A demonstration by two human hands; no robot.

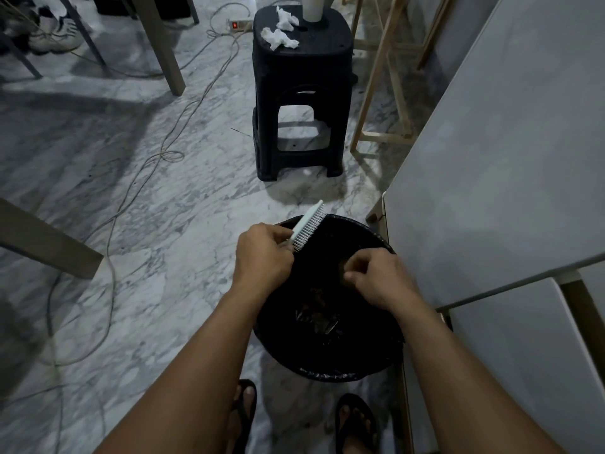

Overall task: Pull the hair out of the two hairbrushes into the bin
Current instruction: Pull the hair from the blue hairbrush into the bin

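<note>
My left hand [262, 257] grips the handle of a pale hairbrush [307, 226] with white bristles, held tilted over the far left rim of the black bin [330, 371]. My right hand [376, 276] hovers over the bin with fingertips pinched on a small dark tuft of hair [342, 268]. The bin is lined with a black bag and has clumps of hair [317, 299] inside. A second brush is not visible.
A black plastic stool [301, 93] with crumpled tissues [280, 36] stands ahead. Cables [170, 155] trail over the marble floor on the left. A white cabinet [507, 158] is close on the right. Table legs [49, 244] stand left. My sandalled feet [357, 424] are by the bin.
</note>
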